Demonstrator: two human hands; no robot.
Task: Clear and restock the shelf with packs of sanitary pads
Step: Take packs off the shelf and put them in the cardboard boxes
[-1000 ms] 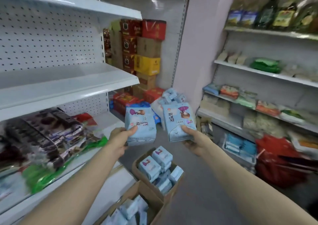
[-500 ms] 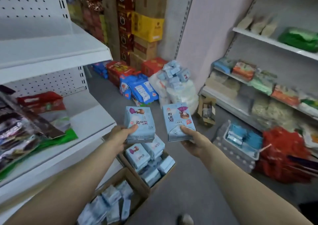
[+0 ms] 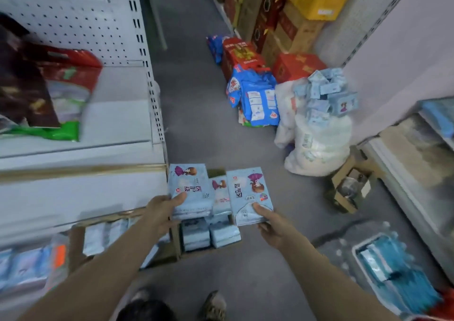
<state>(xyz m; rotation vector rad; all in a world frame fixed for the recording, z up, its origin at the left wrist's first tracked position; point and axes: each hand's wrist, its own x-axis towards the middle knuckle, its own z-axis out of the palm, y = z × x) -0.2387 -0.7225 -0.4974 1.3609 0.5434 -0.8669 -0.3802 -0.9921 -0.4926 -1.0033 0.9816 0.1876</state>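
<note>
One white shelf (image 3: 81, 190) stood at left, its lip close to the floor carton (image 3: 176, 245). Above the carton, the left grip (image 3: 161, 212) clasped the left pack (image 3: 188, 185) and the right grip (image 3: 271, 227) the right pack (image 3: 248, 190), thumbs on faces. Slick wrap held at the bottom edge might slip, and a swing might clip the shelf lip. Fingers behind the packs were hidden; the print was blurred.

Box (image 3: 175, 244) partly hidden behind held packs (image 3: 189, 188); shelf bags (image 3: 61, 87) blurred.

Lt-blue pad pks (image 3: 189, 185) (purple motif)
</note>
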